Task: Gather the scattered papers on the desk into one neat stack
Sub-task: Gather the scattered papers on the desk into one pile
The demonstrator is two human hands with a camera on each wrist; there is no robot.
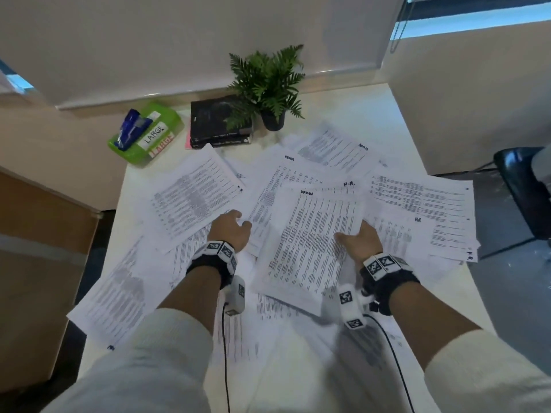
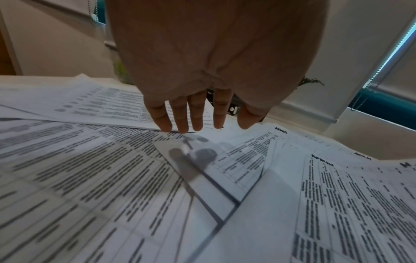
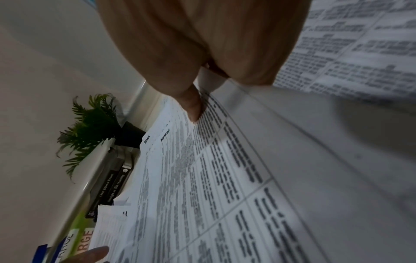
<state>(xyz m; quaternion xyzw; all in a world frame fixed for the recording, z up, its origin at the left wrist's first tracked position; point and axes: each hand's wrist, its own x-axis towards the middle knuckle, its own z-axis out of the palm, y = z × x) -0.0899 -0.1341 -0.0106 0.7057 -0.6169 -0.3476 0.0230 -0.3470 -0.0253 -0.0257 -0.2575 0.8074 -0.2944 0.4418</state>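
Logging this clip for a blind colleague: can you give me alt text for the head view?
The right hand pinches a lifted printed sheet above a white desk strewn with overlapping papers, while the open left hand reaches toward another sheet. Along the far edge sit a green box, black books and a potted fern.

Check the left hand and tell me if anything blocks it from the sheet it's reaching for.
Nothing visible does. The left hand hovers open, fingers straight, just above the edge of the upper-left sheet, with only other loose papers beneath. The right hand already pinches the central sheet and is off to the side.
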